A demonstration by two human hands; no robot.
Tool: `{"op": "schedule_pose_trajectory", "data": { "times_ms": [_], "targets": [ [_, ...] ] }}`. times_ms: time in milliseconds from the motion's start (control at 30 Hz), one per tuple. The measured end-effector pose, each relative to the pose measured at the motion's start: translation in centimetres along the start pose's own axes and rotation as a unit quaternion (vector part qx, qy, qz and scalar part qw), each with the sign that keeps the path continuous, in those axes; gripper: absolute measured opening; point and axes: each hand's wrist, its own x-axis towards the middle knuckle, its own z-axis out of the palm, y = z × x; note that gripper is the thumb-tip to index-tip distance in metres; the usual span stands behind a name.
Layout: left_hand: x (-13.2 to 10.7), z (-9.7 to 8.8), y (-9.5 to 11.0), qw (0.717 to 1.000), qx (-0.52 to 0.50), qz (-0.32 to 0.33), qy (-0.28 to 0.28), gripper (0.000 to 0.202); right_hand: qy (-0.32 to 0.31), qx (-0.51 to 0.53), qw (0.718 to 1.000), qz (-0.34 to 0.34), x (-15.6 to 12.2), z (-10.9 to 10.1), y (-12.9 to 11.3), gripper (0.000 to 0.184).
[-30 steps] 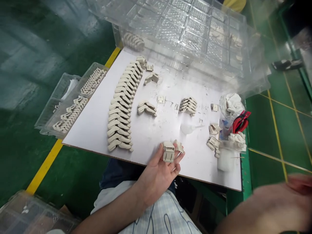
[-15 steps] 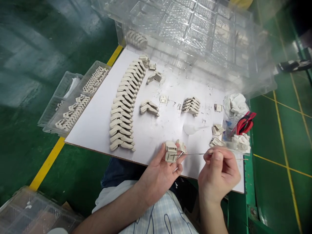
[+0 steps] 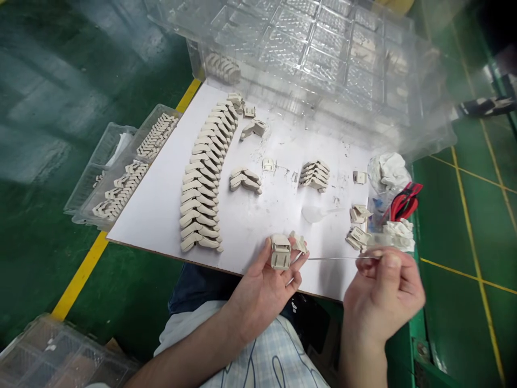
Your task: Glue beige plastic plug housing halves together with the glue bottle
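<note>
My left hand (image 3: 258,288) is closed around a beige slotted plastic part (image 3: 280,260) at the table's front edge, its two slots facing up. A second, smaller beige piece (image 3: 299,243) rests by the tips of the same hand's fingers. To the right, my right hand (image 3: 385,293) pinches a thin metal rod (image 3: 333,258). The rod points left, and its tip is beside my left fingertips, apart from the slotted part. What the rod's other end looks like is hidden by my right hand.
A long curved row of nested beige parts (image 3: 202,183) lies on the white board (image 3: 262,226). Short stacks (image 3: 315,175) and loose parts sit to its right. Clear plastic trays (image 3: 307,59) stand behind. Red-handled pliers (image 3: 405,203) and crumpled white tissue (image 3: 390,171) are at right.
My right hand has moved right, drawing the rod's tip away from the slotted part's face. My left hand still holds the part, now turned slightly.
</note>
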Motion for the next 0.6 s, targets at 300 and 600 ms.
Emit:
{"op": "schedule_pose_trajectory", "data": {
  "times_ms": [300, 600],
  "targets": [
    [0.2, 0.1, -0.2, 0.999, 0.046, 0.022, 0.005, 0.034, 0.251, -0.28, 0.885, -0.276, 6.3, -8.2, 0.8, 0.016],
    [-0.2, -1.6, -0.1, 0.952, 0.281, 0.081, -0.095, 0.043, 0.206, -0.371, 0.871, -0.247, 8.3, -9.3, 2.5, 0.013]
  ]
}}
